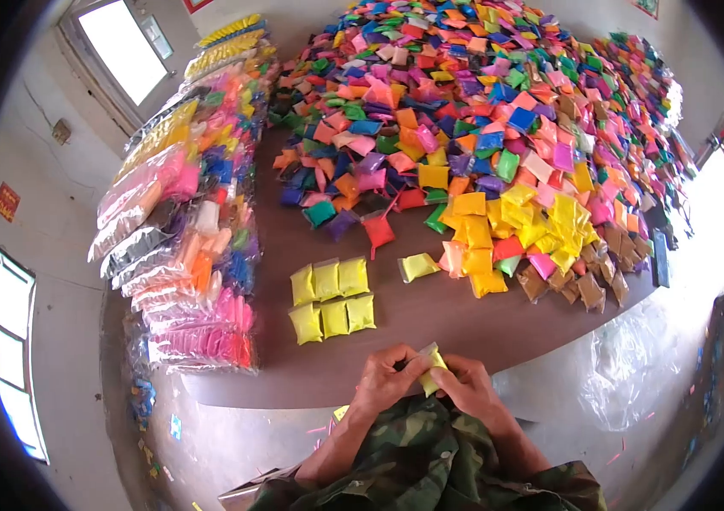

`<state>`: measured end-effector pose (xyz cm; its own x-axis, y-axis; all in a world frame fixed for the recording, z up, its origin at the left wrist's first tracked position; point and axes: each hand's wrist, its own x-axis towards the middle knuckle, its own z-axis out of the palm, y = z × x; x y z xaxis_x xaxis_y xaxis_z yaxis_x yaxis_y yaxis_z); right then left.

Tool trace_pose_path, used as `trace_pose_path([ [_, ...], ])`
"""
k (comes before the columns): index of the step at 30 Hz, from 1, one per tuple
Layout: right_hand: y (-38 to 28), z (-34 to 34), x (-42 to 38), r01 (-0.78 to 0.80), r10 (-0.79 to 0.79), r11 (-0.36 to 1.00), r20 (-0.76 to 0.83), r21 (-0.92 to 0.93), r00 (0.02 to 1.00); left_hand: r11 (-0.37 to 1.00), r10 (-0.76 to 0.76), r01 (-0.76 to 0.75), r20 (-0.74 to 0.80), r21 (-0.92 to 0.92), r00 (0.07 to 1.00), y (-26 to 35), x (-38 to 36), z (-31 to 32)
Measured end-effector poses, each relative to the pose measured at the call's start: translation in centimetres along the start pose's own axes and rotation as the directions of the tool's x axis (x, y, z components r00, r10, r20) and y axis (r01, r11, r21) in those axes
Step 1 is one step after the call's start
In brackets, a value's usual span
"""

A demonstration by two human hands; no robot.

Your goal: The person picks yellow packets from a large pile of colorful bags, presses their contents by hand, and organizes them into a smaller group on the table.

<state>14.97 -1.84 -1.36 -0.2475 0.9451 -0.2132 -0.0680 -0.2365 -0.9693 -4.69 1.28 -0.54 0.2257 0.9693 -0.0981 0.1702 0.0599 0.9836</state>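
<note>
Between my two hands, just past the table's near edge, is a small clear packet with pale yellow filling [433,377]. My left hand [386,375] pinches its upper left side, with thumb and fingers closed. On the packet's right side, my right hand [467,383] grips it, thumb over the front. Several matching yellow packets [332,300] lie flat in two neat rows on the brown table [396,341], ahead and to the left of my hands. One more pale yellow packet [418,267] lies alone to the right of those rows.
A huge heap of multicoloured packets [464,111] covers the table's far side. Darker yellow packets [473,234] and brown ones [592,289] form its near edge. Larger clear bags of packets [183,255] are stacked along the left. Clear plastic [634,358] lies on the floor at right.
</note>
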Motion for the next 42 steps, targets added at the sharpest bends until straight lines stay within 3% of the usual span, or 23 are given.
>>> trace_pose_path([
  [1,0.2,0.0,0.0,-0.005,0.005,1.0,-0.009,0.009,1.0,1.0,0.01,-0.009,0.003,-0.017,1.0,-0.2,-0.1,0.1],
  [4,0.0,-0.1,0.1,0.097,-0.097,0.995,-0.039,0.007,0.995,0.982,-0.187,0.187,-0.001,0.038,0.982,2.7,-0.3,0.1],
  [7,-0.2,0.4,0.1,0.102,-0.092,0.99,-0.108,0.094,0.99,0.98,-0.178,0.175,-0.028,-0.096,0.984,2.2,-0.4,0.6],
  [10,0.1,0.7,0.6,0.158,-0.115,0.97,-0.225,0.184,0.968,0.918,-0.176,0.146,-0.047,-0.368,0.983,1.7,-0.6,1.5],
  [14,0.2,1.4,1.2,0.198,-0.081,0.921,-0.334,0.335,0.939,0.976,-0.074,0.056,-0.078,-0.208,0.994,0.1,-1.1,2.6],
  [16,0.4,1.6,1.1,0.158,-0.043,0.901,-0.28,0.404,0.959,0.998,0.014,-0.02,-0.093,-0.064,0.996,0.3,-0.9,2.6],
  [17,0.5,1.5,1.0,0.138,-0.026,0.89,-0.254,0.436,0.967,0.998,-0.018,0.014,-0.075,-0.053,0.997,0.4,-0.9,2.4],
  [21,-1.5,1.6,0.5,0.049,0.021,0.939,-0.198,0.34,0.98,0.994,-0.108,0.107,-0.047,-0.008,0.993,0.9,-1.2,1.2],
  [24,-0.3,0.3,0.5,0.066,-0.051,0.991,-0.132,0.116,0.99,0.992,-0.129,0.129,-0.038,0.013,0.991,0.6,-1.3,0.7],
  [28,0.0,0.7,0.5,0.1,-0.07,0.988,-0.23,0.121,0.971,0.975,-0.203,0.207,0.056,-0.083,0.978,0.5,-1.0,0.3],
  [31,1.1,0.6,0.6,0.067,-0.04,0.992,-0.247,0.103,0.968,0.955,-0.149,0.145,0.007,-0.257,0.989,1.6,-0.9,1.2],
  [34,1.2,0.7,0.8,0.138,-0.146,0.989,-0.21,-0.056,0.967,0.97,-0.17,0.157,-0.055,-0.186,0.984,-0.4,-0.9,1.3],
  [37,1.2,-0.1,0.8,0.053,-0.063,0.995,-0.124,-0.08,0.99,0.989,-0.1,0.094,-0.046,-0.116,0.994,-0.3,-0.9,0.9],
  [40,-0.6,0.5,0.6,0.062,-0.041,0.988,-0.141,0.145,0.989,0.996,-0.064,0.06,-0.055,-0.064,0.996,0.6,-0.9,0.7],
  [42,-0.2,-0.4,0.8,0.02,-0.006,0.996,-0.157,0.092,0.988,1.0,-0.008,0.008,-0.033,-0.012,0.999,0.0,-1.0,1.0],
])
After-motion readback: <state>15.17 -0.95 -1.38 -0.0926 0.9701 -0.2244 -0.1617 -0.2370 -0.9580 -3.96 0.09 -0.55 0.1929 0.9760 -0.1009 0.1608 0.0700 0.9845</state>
